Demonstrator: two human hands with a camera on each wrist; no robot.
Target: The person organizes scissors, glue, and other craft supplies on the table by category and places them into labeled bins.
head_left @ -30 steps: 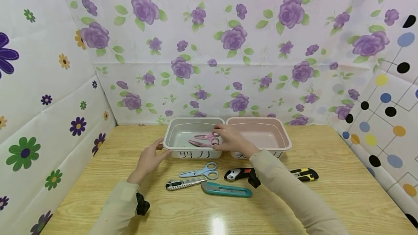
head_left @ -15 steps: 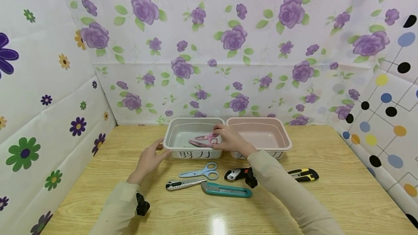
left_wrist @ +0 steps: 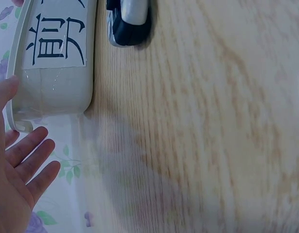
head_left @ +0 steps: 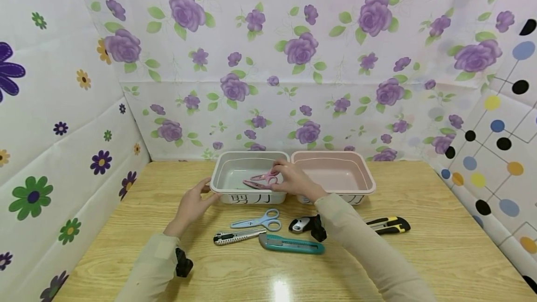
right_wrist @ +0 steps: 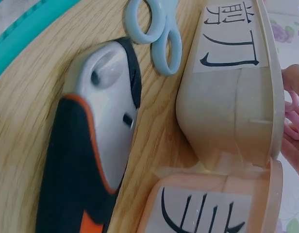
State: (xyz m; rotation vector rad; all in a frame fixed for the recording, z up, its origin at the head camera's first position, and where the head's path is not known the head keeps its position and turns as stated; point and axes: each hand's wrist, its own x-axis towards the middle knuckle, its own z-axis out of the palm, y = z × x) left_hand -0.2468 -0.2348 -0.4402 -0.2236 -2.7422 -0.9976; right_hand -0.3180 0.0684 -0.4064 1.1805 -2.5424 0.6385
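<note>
My right hand (head_left: 295, 181) holds a pair of pink scissors (head_left: 262, 181) by the finger loops, low within the grey bin (head_left: 223, 171). The blades point left and stand apart. In the right wrist view, pink loops (right_wrist: 294, 121) show between the fingers beyond the bin's rim. With my left hand (head_left: 193, 206) I hold the grey bin's front left corner. Its thumb (left_wrist: 6, 90) lies on the rim, one fingertip shows just behind the corner, and the other fingers extend free. Black characters mark the bin's white front label (left_wrist: 55, 39).
A pink bin (head_left: 335, 176) adjoins the grey one on the right. In front lie light blue scissors (head_left: 258, 221), a silver utility knife (head_left: 237, 236), a teal one (head_left: 291, 243), a black-and-silver one (head_left: 299, 224) partly behind my right wrist camera, and a yellow-and-black one (head_left: 390, 225).
My right hand and forearm have shifted slightly left, carrying the pink scissors a little that way within the grey bin. My left hand stays at the bin's corner.
</note>
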